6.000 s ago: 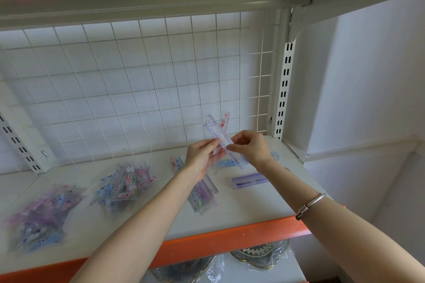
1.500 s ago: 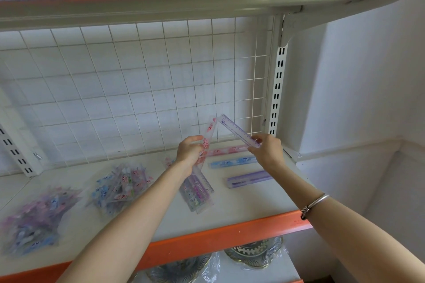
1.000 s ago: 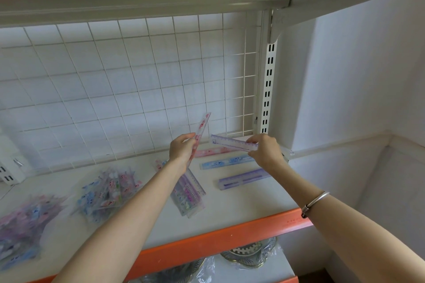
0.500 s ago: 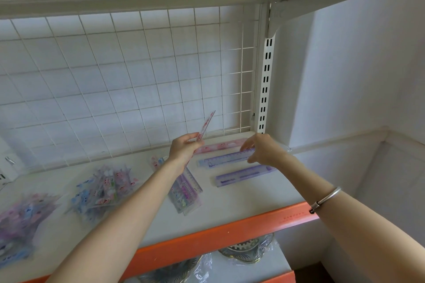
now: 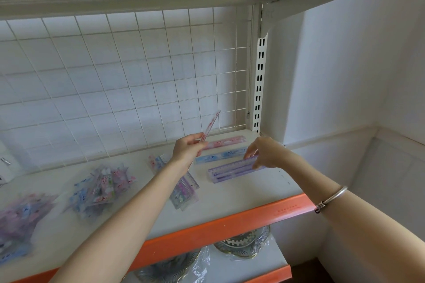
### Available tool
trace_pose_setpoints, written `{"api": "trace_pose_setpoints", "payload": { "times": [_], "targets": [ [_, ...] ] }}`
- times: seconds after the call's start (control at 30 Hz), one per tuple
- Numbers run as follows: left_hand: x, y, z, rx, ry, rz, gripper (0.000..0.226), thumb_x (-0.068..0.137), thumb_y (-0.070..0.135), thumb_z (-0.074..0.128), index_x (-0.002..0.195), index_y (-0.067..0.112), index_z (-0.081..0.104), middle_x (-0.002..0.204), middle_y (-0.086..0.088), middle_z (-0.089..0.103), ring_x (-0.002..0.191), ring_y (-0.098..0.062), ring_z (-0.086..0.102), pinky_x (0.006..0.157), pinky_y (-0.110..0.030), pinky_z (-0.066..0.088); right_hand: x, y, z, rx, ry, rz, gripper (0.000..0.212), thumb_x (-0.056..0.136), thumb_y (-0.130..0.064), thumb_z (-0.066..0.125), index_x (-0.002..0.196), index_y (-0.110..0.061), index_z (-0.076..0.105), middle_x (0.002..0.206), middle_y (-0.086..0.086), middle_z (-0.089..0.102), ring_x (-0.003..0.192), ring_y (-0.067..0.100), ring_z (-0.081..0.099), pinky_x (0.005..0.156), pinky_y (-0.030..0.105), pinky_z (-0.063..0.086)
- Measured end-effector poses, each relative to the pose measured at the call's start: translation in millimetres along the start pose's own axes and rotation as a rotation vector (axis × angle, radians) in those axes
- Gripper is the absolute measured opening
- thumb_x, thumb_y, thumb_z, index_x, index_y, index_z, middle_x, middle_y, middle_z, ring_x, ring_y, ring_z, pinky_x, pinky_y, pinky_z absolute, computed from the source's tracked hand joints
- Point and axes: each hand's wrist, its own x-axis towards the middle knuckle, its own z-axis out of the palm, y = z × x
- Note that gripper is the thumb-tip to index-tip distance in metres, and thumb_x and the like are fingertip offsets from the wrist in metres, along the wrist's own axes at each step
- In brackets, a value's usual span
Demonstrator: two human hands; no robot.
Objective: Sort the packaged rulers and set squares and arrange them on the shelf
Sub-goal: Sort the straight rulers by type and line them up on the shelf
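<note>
My left hand (image 5: 187,149) pinches a pink ruler (image 5: 211,124) that points up and to the right above the shelf (image 5: 232,200). My right hand (image 5: 264,151) holds the right end of a purple ruler (image 5: 232,165), which lies on top of another purple ruler (image 5: 226,176). Behind them a blue ruler (image 5: 218,156) and a pink ruler on the shelf (image 5: 226,141) lie in parallel rows. A loose stack of packaged rulers (image 5: 184,187) lies under my left forearm.
Two heaps of packaged set squares lie on the left of the shelf, one mixed (image 5: 101,185) and one at the far left (image 5: 16,223). A white wire grid (image 5: 128,80) backs the shelf. An upright post (image 5: 258,80) and a wall (image 5: 345,71) bound the right.
My right hand has brought the purple ruler down from the air onto the purple ruler at the front. My left hand keeps the pink ruler raised.
</note>
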Motion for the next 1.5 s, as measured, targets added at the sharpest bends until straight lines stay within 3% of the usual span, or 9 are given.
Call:
{"api": "trace_pose_setpoints", "payload": {
  "times": [0.13, 0.27, 0.43, 0.63, 0.9, 0.97, 1.1, 1.4, 1.5],
  "targets": [
    [-9, 6, 0, 0.013, -0.035, -0.007, 0.044, 0.080, 0.011, 0.073, 0.122, 0.011, 0.061, 0.089, -0.004, 0.061, 0.070, -0.011, 0.050, 0.064, -0.020, 0.040, 2, 1, 2, 0.044, 0.040, -0.001, 0.038, 0.075, -0.003, 0.074, 0.111, -0.014, 0.070, 0.113, 0.002, 0.069, 0.103, 0.014, 0.062, 0.075, 0.011, 0.037],
    [-14, 8, -1, 0.119, -0.085, -0.012, 0.032, 0.083, 0.021, 0.072, 0.113, 0.018, 0.065, 0.086, 0.003, 0.058, 0.068, -0.007, 0.046, 0.059, -0.017, 0.037, 5, 2, 4, 0.116, 0.135, -0.007, 0.038, 0.074, -0.003, 0.075, 0.111, -0.014, 0.070, 0.114, 0.003, 0.068, 0.107, 0.015, 0.060, 0.089, 0.015, 0.042],
    [-16, 7, 0, 0.162, -0.162, -0.056, 0.026, 0.080, 0.016, 0.075, 0.105, 0.015, 0.067, 0.081, 0.006, 0.062, 0.068, -0.004, 0.047, 0.062, -0.020, 0.036, 10, 2, 7, 0.165, 0.242, 0.005, 0.038, 0.076, -0.006, 0.075, 0.113, -0.013, 0.069, 0.114, 0.007, 0.068, 0.107, 0.018, 0.061, 0.089, 0.017, 0.042],
    [-11, 5, 4, -0.109, -0.002, -0.102, 0.017, 0.076, 0.006, 0.077, 0.090, 0.010, 0.066, 0.083, -0.009, 0.057, 0.056, -0.010, 0.038, 0.051, -0.020, 0.029, 6, -3, 11, 0.223, 0.302, 0.039, 0.033, 0.074, -0.018, 0.079, 0.106, -0.019, 0.071, 0.095, -0.001, 0.068, 0.081, 0.021, 0.063, 0.072, 0.028, 0.051],
    [-8, 11, 19, -0.277, 0.064, -0.170, 0.013, 0.075, 0.006, 0.078, 0.080, 0.014, 0.069, 0.083, -0.008, 0.065, 0.066, -0.013, 0.048, 0.046, -0.017, 0.029, 1, -21, 19, 0.447, 0.284, -0.015, 0.027, 0.068, -0.016, 0.084, 0.089, -0.014, 0.067, 0.078, 0.002, 0.065, 0.038, 0.001, 0.054, 0.042, 0.011, 0.041],
    [-7, 12, 21, -0.298, 0.093, -0.176, 0.012, 0.076, 0.005, 0.077, 0.080, 0.014, 0.069, 0.084, -0.006, 0.068, 0.076, -0.016, 0.056, 0.046, -0.017, 0.030, 1, -24, 19, 0.566, 0.239, -0.007, 0.027, 0.069, -0.013, 0.084, 0.088, -0.009, 0.066, 0.076, 0.005, 0.064, 0.040, 0.003, 0.057, 0.043, 0.016, 0.047],
    [-7, 14, 18, -0.284, 0.143, -0.180, 0.011, 0.077, 0.005, 0.076, 0.081, 0.012, 0.069, 0.084, -0.007, 0.068, 0.063, -0.011, 0.055, 0.047, -0.019, 0.029, 3, -22, 18, 0.839, 0.136, -0.011, 0.009, 0.085, -0.010, 0.069, 0.088, -0.002, 0.067, 0.071, 0.011, 0.062, 0.057, 0.019, 0.061, 0.056, 0.040, 0.059],
    [-12, 13, 22, -0.279, 0.112, -0.197, 0.021, 0.076, 0.007, 0.077, 0.095, 0.004, 0.070, 0.081, -0.009, 0.070, 0.049, -0.006, 0.040, 0.041, -0.013, 0.031, 3, -30, 20, 1.074, 0.014, 0.036, 0.005, 0.092, -0.002, 0.057, 0.088, 0.001, 0.059, 0.074, 0.015, 0.058, 0.063, 0.026, 0.060, 0.062, 0.044, 0.060],
    [-15, 13, 25, -0.241, 0.086, -0.193, 0.018, 0.073, 0.008, 0.080, 0.089, 0.008, 0.071, 0.085, -0.012, 0.069, 0.052, -0.009, 0.039, 0.045, -0.016, 0.032, 6, -32, 21, 1.135, 0.026, 0.056, 0.004, 0.093, -0.002, 0.056, 0.090, 0.000, 0.058, 0.074, 0.016, 0.058, 0.065, 0.027, 0.061, 0.065, 0.047, 0.059]
  ]
}}
